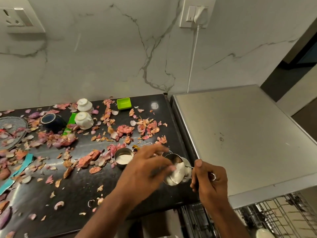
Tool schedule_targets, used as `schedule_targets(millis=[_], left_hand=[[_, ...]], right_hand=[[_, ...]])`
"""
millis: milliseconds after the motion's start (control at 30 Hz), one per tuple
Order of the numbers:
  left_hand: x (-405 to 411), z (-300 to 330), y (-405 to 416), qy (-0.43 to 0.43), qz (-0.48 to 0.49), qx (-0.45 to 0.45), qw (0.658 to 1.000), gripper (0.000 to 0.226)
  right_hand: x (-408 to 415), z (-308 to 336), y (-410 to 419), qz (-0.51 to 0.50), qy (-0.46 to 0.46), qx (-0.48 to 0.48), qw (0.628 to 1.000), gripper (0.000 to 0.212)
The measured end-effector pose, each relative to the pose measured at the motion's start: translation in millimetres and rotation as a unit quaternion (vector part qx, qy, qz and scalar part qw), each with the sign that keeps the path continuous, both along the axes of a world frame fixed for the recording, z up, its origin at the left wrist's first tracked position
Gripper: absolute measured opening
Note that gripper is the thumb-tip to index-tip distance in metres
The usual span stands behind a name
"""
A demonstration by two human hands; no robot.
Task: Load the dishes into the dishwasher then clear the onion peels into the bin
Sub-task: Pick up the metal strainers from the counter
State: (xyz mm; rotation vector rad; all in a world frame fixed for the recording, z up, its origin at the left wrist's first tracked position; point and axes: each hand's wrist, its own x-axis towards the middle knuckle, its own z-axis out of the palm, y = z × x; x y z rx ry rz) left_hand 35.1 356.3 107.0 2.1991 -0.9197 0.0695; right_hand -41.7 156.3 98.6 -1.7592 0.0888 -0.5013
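Note:
My right hand (pixel 210 180) grips the wire handle of a tilted steel measuring cup (pixel 176 170) near the counter's right edge. My left hand (pixel 145 167) reaches across to that cup, fingertips touching its rim. A second steel measuring cup (pixel 123 158) stands upright on the black counter (pixel 82 186) just left of my left hand. Two white cups (pixel 84 120) lie overturned at the back, beside a dark blue bowl (pixel 51 121) on its side and a green square dish (pixel 123 103). Onion peels (pixel 123 130) are scattered over the whole counter.
The dishwasher's steel top (pixel 240 134) adjoins the counter on the right; its wire rack (pixel 274 215) is pulled out below, bottom right. A grey plate (pixel 12 131) with peels sits far left. A teal strip (pixel 17 170) and green wrapper (pixel 70 124) lie among peels.

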Motion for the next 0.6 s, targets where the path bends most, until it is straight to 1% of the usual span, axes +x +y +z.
schedule_targets(millis=[33,100,167,200,333,467,600], left_hand=[[-2.4,0.4,-9.3,-0.003,-0.02,0.055,0.998,0.017],[-5.3,-2.8,-25.3,-0.012,-0.029,0.157,0.987,0.014],[-5.8,-1.8,-35.7,0.015,-0.016,0.201,0.979,0.006],[-5.3,-1.4,-38.9,0.024,-0.008,0.21,0.977,0.007],[-3.0,-6.1,-45.2,0.043,0.013,0.227,0.973,0.025],[-5.7,-6.0,-53.3,0.046,0.011,0.253,0.966,0.029],[-10.2,-0.7,-58.3,0.029,0.025,0.259,0.965,0.028]], right_hand=[[0.5,0.4,-2.0,0.011,-0.005,-0.007,1.0,0.06],[0.7,1.8,-4.7,0.026,-0.007,-0.013,1.0,0.059],[-0.1,2.9,-6.4,0.031,-0.01,-0.016,0.999,0.057],[-0.8,3.5,-7.7,0.029,-0.013,-0.016,0.999,0.057],[-1.8,5.6,-15.8,0.02,-0.018,-0.001,1.0,0.061],[-3.4,2.8,-18.4,0.025,-0.017,-0.008,1.0,0.067],[-4.6,1.4,-18.5,0.033,-0.022,-0.01,0.999,0.064]])
